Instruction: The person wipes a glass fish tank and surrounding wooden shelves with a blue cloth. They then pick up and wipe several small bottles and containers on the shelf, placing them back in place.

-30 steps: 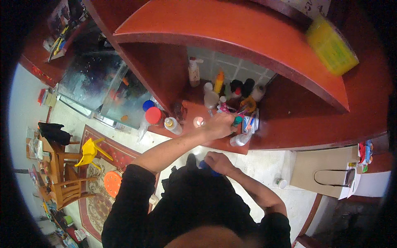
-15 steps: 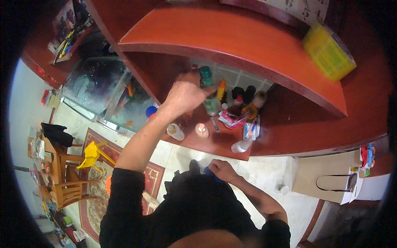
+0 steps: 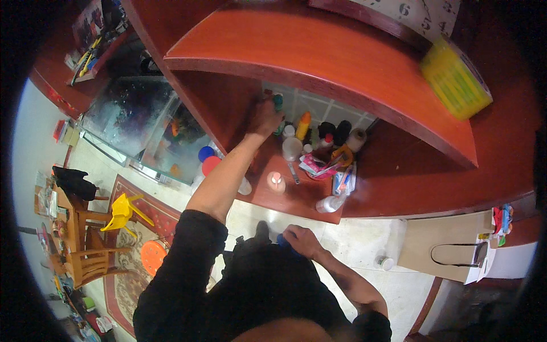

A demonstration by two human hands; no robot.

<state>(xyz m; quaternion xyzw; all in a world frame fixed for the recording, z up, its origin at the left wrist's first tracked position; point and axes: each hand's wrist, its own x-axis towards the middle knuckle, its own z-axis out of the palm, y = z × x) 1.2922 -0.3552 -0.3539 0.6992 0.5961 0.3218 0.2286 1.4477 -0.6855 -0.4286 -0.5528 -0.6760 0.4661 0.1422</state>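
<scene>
My left hand (image 3: 266, 119) reaches deep into the niche under the curved red-brown shelf. Its fingers are wrapped round a green bottle (image 3: 278, 101) near the back left corner; the hand covers part of it. Just right of that bottle stand a white-topped container (image 3: 289, 131), a pale round jar (image 3: 292, 149) and a yellow bottle (image 3: 303, 126). Nearer me are a bottle with a pink top (image 3: 276, 183) and a wristwatch (image 3: 294, 172). Low in front of my body, my right hand (image 3: 303, 240) is closed on something blue (image 3: 282, 240), perhaps a cloth, mostly hidden.
The curved shelf (image 3: 319, 51) overhangs the niche, with a yellow roll (image 3: 456, 80) on its right. A clear bottle (image 3: 329, 204) sits at the front edge beside pink packets (image 3: 315, 166). Left is a fish tank (image 3: 131, 117); a cardboard box (image 3: 439, 245) is at right.
My left hand has carried the green bottle further back and slightly left into the niche, uncovering the containers behind its earlier place. The right hand has barely moved.
</scene>
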